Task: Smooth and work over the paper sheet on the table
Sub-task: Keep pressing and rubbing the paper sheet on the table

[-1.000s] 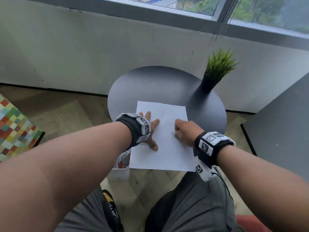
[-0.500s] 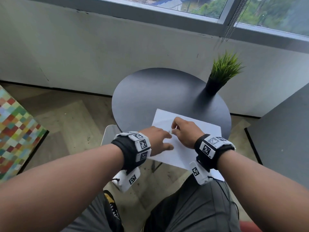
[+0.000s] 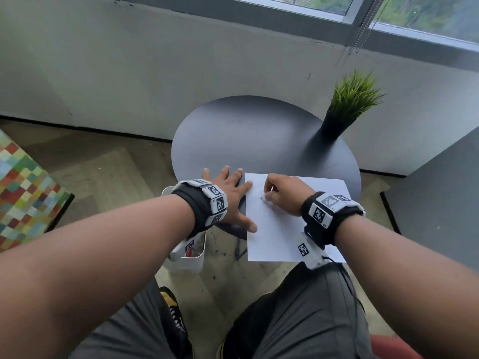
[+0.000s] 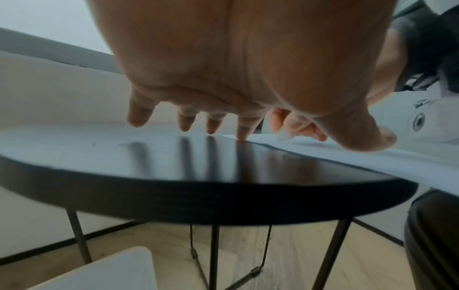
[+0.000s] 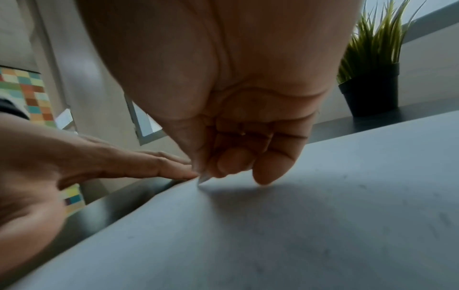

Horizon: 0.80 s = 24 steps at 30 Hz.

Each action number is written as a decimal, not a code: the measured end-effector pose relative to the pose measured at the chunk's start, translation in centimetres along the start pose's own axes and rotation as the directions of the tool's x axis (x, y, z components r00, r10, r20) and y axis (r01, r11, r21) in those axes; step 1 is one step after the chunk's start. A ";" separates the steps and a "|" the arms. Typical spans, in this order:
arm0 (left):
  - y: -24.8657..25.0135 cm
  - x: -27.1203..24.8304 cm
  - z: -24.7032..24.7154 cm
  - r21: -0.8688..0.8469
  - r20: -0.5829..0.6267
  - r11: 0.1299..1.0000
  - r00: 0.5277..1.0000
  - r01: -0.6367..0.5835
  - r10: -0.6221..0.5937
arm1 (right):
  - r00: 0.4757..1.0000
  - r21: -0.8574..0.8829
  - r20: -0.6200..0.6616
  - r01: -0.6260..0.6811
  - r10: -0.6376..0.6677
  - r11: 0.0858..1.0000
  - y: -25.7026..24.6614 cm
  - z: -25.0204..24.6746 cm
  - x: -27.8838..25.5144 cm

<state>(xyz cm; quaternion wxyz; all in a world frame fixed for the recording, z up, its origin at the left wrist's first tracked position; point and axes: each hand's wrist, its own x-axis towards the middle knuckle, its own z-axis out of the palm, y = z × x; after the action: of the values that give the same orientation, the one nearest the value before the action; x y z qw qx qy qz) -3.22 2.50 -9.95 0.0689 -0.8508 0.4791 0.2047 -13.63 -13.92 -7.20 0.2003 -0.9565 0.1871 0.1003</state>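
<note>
Sheet: one sheet (image 3: 280, 229) on the near right of the table (image 3: 248, 136) — long axis near-far, near end overhanging.
Left hand (image 3: 230, 193): fingers spread flat; index tip and thumb on the sheet's left edge.
Right hand (image 3: 282, 195): curled, fingertips down on the sheet — nearer its middle; holds nothing I can make out.
Count: one plant (image 3: 347, 107), two hands.

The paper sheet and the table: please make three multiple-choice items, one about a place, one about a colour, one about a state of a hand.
1. Where is the potted plant?
A. far right of the table
B. on the paper sheet
C. on the floor

2. What colour is the tabletop?
A. white
B. dark grey
C. red

3. How is the left hand?
A. a fist
B. fingers spread flat
C. holding the plant

Answers: 1 A, the pot stands at the far right rim; 2 B, dark grey around the white sheet; 3 B, its straight fingers lie beside the right hand.
</note>
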 end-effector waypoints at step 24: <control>0.0 2.1 -0.5 0.084 0.072 0.996 0.997 0.000 -0.006 | 0.996 -0.045 -0.075 -0.058 0.054 0.997 -0.5 1.0 0.3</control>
<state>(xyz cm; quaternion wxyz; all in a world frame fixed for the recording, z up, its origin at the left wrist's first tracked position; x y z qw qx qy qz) -2.10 0.71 -10.40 0.1223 -0.8399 0.4831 0.2149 -13.29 -13.20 -8.03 0.1678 -0.9584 0.2186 0.0749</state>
